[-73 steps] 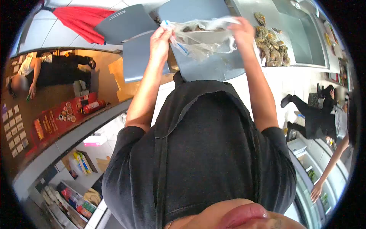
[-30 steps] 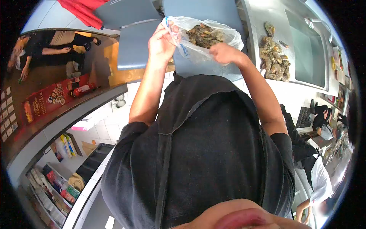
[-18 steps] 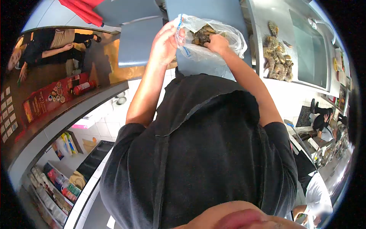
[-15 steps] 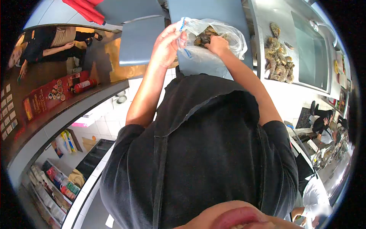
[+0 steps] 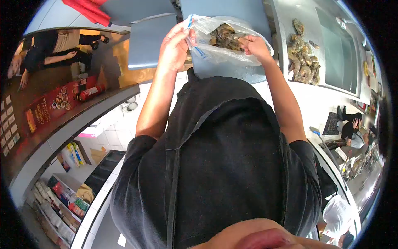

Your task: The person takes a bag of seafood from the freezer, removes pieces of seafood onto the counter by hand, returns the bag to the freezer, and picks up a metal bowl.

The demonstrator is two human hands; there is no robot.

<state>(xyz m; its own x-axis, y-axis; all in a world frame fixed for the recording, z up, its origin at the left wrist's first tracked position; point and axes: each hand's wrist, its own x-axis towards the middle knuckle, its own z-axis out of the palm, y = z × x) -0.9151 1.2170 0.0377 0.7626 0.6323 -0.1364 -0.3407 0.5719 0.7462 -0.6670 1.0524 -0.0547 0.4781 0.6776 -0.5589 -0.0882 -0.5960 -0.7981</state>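
A clear plastic bag (image 5: pixel 207 52) with blue print lies on a grey-blue surface in front of me, its mouth spread wide. Inside it is a heap of brown, rough-shelled oysters (image 5: pixel 224 36). My left hand (image 5: pixel 176 47) grips the bag's left rim, thumb and fingers pinched on the plastic. At the right end of the heap, my right hand (image 5: pixel 258 47) is closed with bent fingers, seemingly on an oyster; the fingers partly hide it. More oysters (image 5: pixel 304 64) lie piled on the metal drainboard to my right.
A steel sink (image 5: pixel 340 54) adjoins the drainboard at right. Left of the bag is a grey-blue panel (image 5: pixel 151 43). A red cloth (image 5: pixel 89 9) lies at the upper left. One person (image 5: pixel 52 47) stands beyond the counter at left; others are at the far right.
My right hand has shifted right, from over the middle of the oysters to their right end. The bag's mouth shows wider, and my left hand has moved slightly left with the rim.
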